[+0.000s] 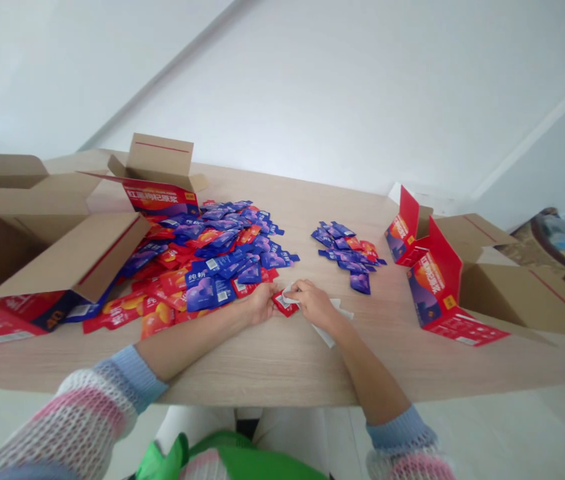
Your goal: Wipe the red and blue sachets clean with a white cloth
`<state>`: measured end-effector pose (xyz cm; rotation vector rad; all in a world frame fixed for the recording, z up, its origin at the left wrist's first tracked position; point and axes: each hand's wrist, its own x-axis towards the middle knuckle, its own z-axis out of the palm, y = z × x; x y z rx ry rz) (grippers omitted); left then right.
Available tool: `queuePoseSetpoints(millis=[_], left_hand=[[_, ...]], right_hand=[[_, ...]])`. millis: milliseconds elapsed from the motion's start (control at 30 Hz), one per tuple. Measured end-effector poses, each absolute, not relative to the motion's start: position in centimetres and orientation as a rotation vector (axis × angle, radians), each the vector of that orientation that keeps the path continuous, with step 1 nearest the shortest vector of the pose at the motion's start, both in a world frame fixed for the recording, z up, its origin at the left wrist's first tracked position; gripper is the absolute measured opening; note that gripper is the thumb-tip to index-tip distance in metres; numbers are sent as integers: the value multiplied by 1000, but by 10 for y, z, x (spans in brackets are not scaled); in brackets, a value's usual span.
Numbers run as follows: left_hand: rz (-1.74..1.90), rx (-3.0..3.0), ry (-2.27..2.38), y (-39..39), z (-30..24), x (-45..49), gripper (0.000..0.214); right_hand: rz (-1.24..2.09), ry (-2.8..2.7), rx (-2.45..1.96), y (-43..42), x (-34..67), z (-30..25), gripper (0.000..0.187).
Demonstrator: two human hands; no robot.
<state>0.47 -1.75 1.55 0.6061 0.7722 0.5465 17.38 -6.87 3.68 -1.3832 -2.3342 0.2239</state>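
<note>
Red foil sachet [285,306], held low over a light wood tabletop [267,370] between both hands. Its left edge is pinched by the nearly closed fingers of the left hand [261,304]; white paper [331,330] is pressed against its right end by the curled fingers of the right hand [315,304]. A large heap of blue and red sachets [207,267] lies just beside the left hand, a smaller heap [349,252] beyond the right, with opened cardboard cartons [57,247] at both sides.

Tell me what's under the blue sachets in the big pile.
Red sachets show along the near edge of the blue sachets, with the wooden table beyond them; what lies deeper beneath the pile is covered.
</note>
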Motion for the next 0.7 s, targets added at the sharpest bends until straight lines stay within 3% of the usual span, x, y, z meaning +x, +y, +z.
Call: queuePoseSetpoints(millis=[433,567,700], left_hand=[[279,735,521,4,2,-8,19],[331,818,545,2,5,-8,20],[325,876,519,-4,11,-6,30]], right_hand=[[641,-2409,-1113,-83,170,34,41],[845,-2223,-1237,-72,187,28,43],[675,-2064,-1534,-57,217,19,35]])
